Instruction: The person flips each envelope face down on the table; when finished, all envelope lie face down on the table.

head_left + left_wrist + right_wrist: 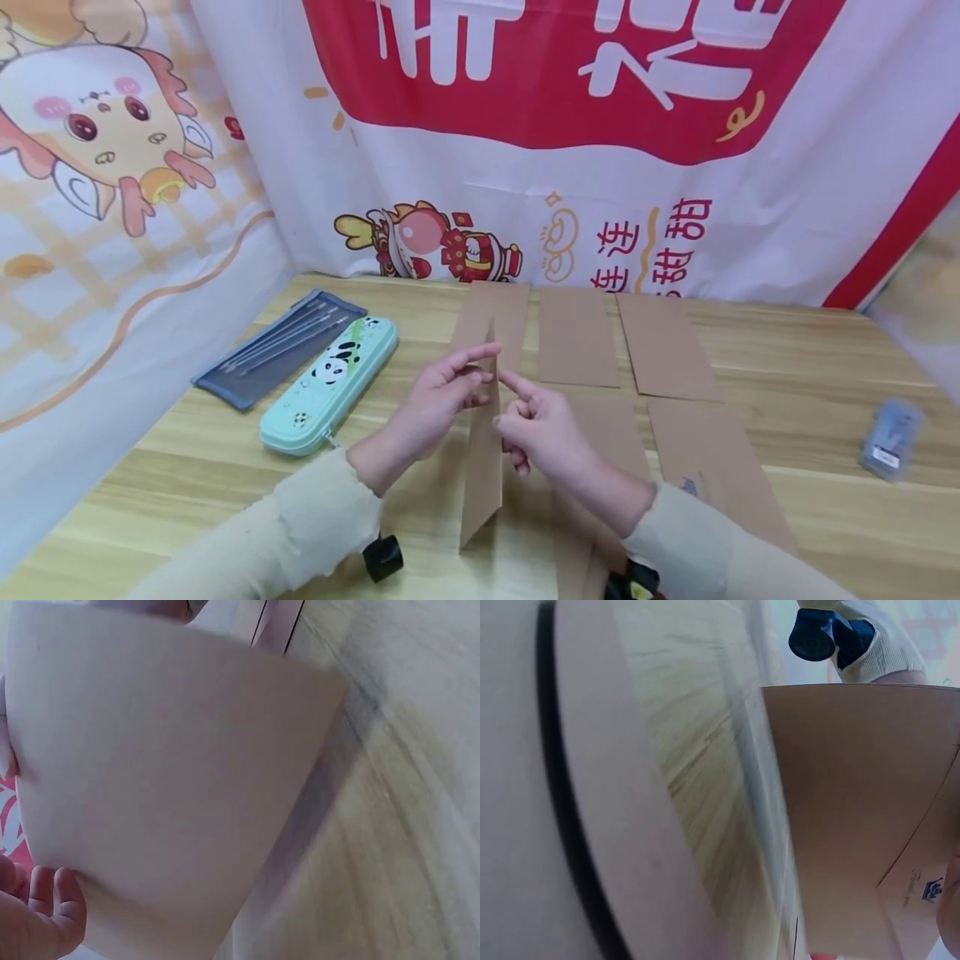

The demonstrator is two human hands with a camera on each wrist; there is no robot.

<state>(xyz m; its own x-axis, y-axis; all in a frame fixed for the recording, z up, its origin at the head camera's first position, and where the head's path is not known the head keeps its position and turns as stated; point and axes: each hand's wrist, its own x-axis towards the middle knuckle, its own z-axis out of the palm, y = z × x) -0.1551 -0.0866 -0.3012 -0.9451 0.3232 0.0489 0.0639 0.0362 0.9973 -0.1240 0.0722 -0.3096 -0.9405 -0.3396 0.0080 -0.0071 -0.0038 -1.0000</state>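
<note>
A thin brown kraft-paper piece [483, 467] stands upright between my two hands. My left hand [438, 400] holds it near the top from the left, index finger stretched to its edge. From the other side my right hand [543, 425] grips it, thumb on the face and other fingers bent. In the left wrist view the broad plain face [165, 772] bows slightly, with curled fingertips [67, 900] against its edge. The right wrist view shows the brown face [847, 810], a thin seam line and a small dark printed logo. Parts of both hands are hidden there.
Several similar brown pieces [577, 333] lie flat on the wooden table [810, 375], behind and right. Left are a mint panda pencil case [330, 387] and a mesh pouch [277, 346] of pencils. A small bluish translucent object [892, 437] sits far right. Printed cloth hangs behind.
</note>
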